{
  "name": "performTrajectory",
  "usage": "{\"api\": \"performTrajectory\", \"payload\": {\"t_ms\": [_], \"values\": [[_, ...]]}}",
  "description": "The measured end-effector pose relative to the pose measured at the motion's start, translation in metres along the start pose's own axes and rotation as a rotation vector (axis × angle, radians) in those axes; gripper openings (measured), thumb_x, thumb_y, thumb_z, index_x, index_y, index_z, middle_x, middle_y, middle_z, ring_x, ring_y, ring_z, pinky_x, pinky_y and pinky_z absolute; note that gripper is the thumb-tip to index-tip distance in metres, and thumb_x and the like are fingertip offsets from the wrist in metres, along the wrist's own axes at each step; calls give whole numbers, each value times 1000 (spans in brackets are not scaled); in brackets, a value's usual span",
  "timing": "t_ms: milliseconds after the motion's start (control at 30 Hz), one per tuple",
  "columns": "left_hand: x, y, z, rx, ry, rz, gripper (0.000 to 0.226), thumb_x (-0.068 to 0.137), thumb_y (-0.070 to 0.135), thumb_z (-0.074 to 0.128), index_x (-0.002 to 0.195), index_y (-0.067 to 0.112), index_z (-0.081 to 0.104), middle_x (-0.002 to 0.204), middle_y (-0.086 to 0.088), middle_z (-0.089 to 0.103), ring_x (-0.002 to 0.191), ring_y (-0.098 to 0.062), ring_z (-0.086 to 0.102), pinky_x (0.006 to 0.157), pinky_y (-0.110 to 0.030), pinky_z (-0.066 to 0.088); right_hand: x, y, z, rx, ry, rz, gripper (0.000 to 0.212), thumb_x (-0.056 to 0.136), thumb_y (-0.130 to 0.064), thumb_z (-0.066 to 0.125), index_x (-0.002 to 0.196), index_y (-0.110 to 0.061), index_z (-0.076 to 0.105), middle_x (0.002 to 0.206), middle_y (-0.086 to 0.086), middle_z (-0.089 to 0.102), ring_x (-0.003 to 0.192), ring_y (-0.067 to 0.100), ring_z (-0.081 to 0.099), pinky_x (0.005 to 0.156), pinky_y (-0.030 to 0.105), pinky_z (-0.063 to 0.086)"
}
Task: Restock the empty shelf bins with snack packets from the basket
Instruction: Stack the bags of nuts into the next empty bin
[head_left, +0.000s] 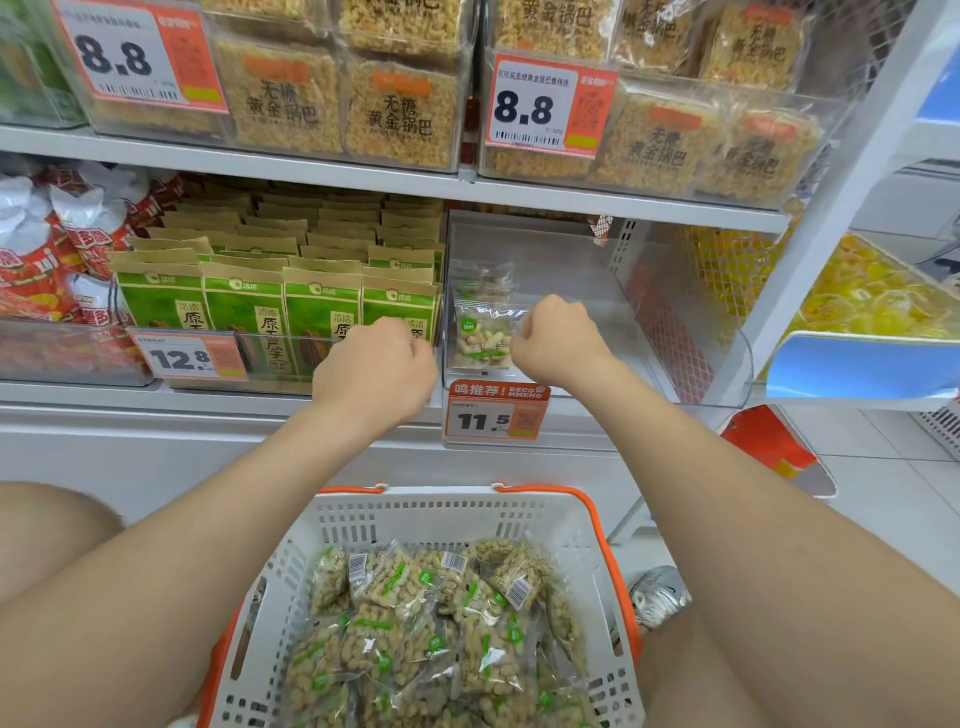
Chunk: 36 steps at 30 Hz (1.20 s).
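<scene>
A clear shelf bin (566, 260) on the lower shelf holds two see-through snack packets of pale nuts. The front packet (483, 340) stands upright at the bin's front left, and another packet (484, 283) stands behind it. My right hand (558, 338) pinches the front packet's upper right corner. My left hand (376, 364) hovers with curled fingers just left of the bin, in front of the green packets; nothing shows in it. Below, a white basket (447, 501) with orange handles holds several more nut packets (415, 629).
Green sunflower-seed packets (244, 306) fill the bin to the left, with red bags (47, 249) beyond them. Rice-cracker packs (400, 109) fill the upper shelf. An orange 11.5 price tag (496, 413) hangs under the clear bin. Yellow sweets (878, 291) lie in a bin at the right.
</scene>
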<state>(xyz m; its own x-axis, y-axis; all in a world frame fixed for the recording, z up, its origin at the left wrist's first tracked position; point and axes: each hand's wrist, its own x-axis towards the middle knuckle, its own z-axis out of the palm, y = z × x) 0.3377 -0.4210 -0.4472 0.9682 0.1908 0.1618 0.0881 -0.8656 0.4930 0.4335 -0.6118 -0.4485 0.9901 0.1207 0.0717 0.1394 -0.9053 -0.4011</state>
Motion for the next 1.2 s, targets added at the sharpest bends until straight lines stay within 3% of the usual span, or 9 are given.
{"api": "performTrajectory", "payload": {"t_ms": [67,200,333,467,633,800,933,1067,1200], "values": [[-2,-4,0,111,-80,-31,21,97,24,48,85,13,62,87,-9,64,82,-36,58,74,-39,46,-10,-8,-6,32,117,-83,26,89,-12,49,64,-8,43,58,9,45,53,30,44,44,35,36],[-12,-7,16,313,-291,70,13,96,23,52,85,15,53,80,-5,53,81,-34,57,72,-39,46,-54,-39,-20,136,216,-371,24,83,-25,46,75,-20,67,67,-3,68,67,24,65,66,40,58],[-16,-19,48,415,-663,198,23,96,7,41,74,13,47,78,-7,54,72,-29,51,66,-38,43,-103,-58,-12,-63,-53,-573,18,75,-22,50,60,-15,57,56,1,56,57,25,55,51,35,50],[-20,-50,81,542,-922,208,28,97,9,40,100,10,67,100,-15,69,84,-27,64,79,-39,57,-129,-47,19,-327,-372,-533,30,89,-20,57,65,-21,39,70,1,39,61,22,44,49,27,27],[-39,-79,127,762,-1052,231,29,93,8,46,106,12,71,97,-4,64,80,-24,50,77,-37,34,-140,-24,56,-529,-577,-480,29,93,-11,55,69,-19,41,77,2,43,59,18,45,50,27,31],[-66,-93,162,771,-1122,246,49,97,-1,49,143,12,55,136,-7,59,94,-24,59,65,-29,47,-138,-14,79,-633,-683,-444,25,99,-16,53,78,-18,40,85,2,48,66,17,48,51,30,33],[-82,-106,182,836,-1034,420,86,96,-8,56,166,23,16,171,-11,20,139,-39,51,96,-47,54,-130,-15,87,-643,-734,-401,23,96,-8,51,78,-17,42,85,2,50,66,17,50,52,31,37],[-88,-102,193,844,-1106,551,104,96,-17,48,165,47,3,175,-6,-9,144,-43,44,97,-48,52,-123,-25,88,-629,-766,-405,21,96,-8,54,80,-17,45,89,2,51,65,16,50,52,31,39],[-84,-105,201,795,-1082,535,79,104,1,50,161,45,20,168,-15,21,128,-40,57,92,-48,56,-120,-32,86,-617,-770,-436,32,97,-6,52,74,-19,34,84,1,46,64,15,47,52,30,39]]}}
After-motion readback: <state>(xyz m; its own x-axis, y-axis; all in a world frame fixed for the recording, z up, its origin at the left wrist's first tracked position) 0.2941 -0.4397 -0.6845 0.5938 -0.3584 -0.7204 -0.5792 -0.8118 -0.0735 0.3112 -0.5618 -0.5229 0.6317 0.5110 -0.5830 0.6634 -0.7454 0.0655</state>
